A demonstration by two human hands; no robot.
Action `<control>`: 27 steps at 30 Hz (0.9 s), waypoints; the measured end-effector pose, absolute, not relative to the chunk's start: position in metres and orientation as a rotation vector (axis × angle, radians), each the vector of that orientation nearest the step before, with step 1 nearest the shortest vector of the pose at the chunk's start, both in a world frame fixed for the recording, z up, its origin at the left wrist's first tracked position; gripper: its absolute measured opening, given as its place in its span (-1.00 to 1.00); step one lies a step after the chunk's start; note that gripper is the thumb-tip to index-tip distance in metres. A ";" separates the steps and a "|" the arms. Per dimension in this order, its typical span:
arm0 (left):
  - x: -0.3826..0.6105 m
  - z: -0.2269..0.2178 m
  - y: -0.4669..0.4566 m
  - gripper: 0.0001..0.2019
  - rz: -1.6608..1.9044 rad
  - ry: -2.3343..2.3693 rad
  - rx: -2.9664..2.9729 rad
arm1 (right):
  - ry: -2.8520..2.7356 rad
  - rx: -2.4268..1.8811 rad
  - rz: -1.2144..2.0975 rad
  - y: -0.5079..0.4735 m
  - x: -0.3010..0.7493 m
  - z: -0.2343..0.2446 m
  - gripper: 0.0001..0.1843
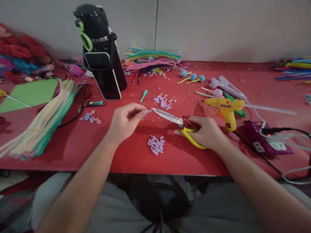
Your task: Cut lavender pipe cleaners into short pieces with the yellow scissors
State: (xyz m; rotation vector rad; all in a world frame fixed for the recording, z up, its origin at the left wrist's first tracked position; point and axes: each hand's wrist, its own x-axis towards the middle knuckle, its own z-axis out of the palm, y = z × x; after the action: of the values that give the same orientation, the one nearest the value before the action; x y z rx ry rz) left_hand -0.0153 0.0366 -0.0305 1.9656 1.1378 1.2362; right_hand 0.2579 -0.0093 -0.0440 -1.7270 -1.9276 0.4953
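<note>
My left hand (125, 121) is closed in a pinch on a short lilac pipe-cleaner piece (148, 111), whose tip pokes out toward the right. My right hand (206, 132) grips scissors (173, 119) with yellow and red handles; the blades point left, and their tips almost meet the lilac piece. Below the blades a small heap of cut lilac bits (156, 144) lies on the red table (136, 158). More cut lilac bits (164, 101) lie farther back.
A yellow glue gun (227, 110) stands right of my right hand, beside a purple power strip (263, 142) with cables. A black jug (100, 48) stands at the back. Pale pipe-cleaner bundle (43, 119) lies left; coloured bundles (152, 58) at the back. Green paper (31, 94) far left.
</note>
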 end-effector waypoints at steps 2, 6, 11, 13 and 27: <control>-0.015 -0.030 0.036 -0.87 1.229 1.142 1.976 | -1.930 -1.725 0.501 -0.009 0.258 -0.044 -0.31; -0.015 -0.029 0.036 -0.88 1.232 1.143 1.989 | -1.939 -1.710 0.504 -0.008 0.258 -0.044 -0.32; -0.014 -0.027 0.035 -0.87 1.240 1.160 2.003 | -1.946 -1.705 0.486 -0.008 0.257 -0.044 -0.31; -0.014 -0.027 0.035 -0.88 1.246 1.160 2.004 | -1.942 -1.715 0.486 -0.009 0.257 -0.044 -0.30; -0.013 -0.028 0.034 -0.89 1.266 1.181 2.004 | -1.909 -1.710 0.459 -0.008 0.255 -0.043 -0.28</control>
State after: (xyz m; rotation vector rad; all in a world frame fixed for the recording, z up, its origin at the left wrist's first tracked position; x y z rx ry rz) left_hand -0.0134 0.0339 -0.0280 2.0037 1.1812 1.2664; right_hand 0.2551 -0.0078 -0.0431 -1.7098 -1.9093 0.4587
